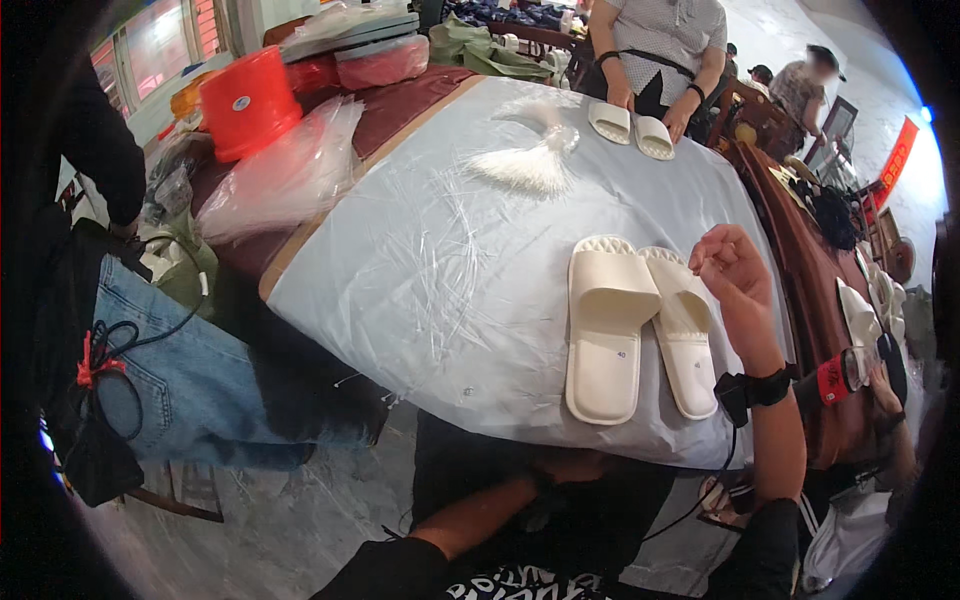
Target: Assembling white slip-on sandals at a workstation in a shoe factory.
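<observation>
Head view: your right hand (735, 262) is raised above the right slipper (682, 330), fingers curled together, thumb against fingertips. It may pinch something fine, but I cannot tell what, if anything. It isn't touching the slipper.

Your left hand (575, 465) is down below the near edge of the tabletop (420, 270), against your dark shirt and mostly hidden, so I cannot tell whether it's apart or clamped on anything.

The pair lies sole-up, side by side and touching, toes away from you, near the tabletop's near-right edge. The left slipper (606, 325) sits a bit closer to you. My read: laid flat and paired like that so both soles are in easy reach of the right hand.

The tabletop is covered in clear plastic film, probably to keep the white slippers clean.

Further off: a white tassel bundle (530, 165) mid-table and a second slipper pair (632, 128) at the far edge, under another person's hands. Red bucket (248, 100) far left, well apart.
</observation>
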Tool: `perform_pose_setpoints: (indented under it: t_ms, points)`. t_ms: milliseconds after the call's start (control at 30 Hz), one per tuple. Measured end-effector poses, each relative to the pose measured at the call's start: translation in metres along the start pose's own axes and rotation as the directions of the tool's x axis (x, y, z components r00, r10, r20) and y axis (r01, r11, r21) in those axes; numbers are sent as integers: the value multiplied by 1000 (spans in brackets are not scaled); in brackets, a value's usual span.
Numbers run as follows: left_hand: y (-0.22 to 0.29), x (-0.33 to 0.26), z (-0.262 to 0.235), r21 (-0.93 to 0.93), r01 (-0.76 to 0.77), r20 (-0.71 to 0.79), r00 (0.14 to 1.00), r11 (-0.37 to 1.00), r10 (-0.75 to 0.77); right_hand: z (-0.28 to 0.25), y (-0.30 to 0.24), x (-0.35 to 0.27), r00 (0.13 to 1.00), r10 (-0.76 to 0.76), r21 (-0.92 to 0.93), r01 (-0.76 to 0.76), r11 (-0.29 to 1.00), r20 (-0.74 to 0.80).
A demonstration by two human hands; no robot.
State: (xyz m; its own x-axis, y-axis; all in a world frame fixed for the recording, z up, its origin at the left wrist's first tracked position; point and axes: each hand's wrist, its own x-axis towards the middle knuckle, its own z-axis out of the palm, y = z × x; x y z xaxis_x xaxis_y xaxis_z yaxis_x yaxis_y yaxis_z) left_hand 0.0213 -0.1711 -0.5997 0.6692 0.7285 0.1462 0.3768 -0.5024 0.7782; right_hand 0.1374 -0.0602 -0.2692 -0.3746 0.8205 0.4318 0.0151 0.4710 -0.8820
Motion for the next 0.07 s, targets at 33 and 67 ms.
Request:
perform_pose_setpoints:
  t_ms: [33,67]
  points:
    - [-2,-2,1,-11,54,27,998,998,-53,3,-1,5,1000,10,16,-10,1000,12]
    - [8,-1,-8,-23,97,60,994,995,-95,2,-4,9,1000,19,23,-20,1000,16]
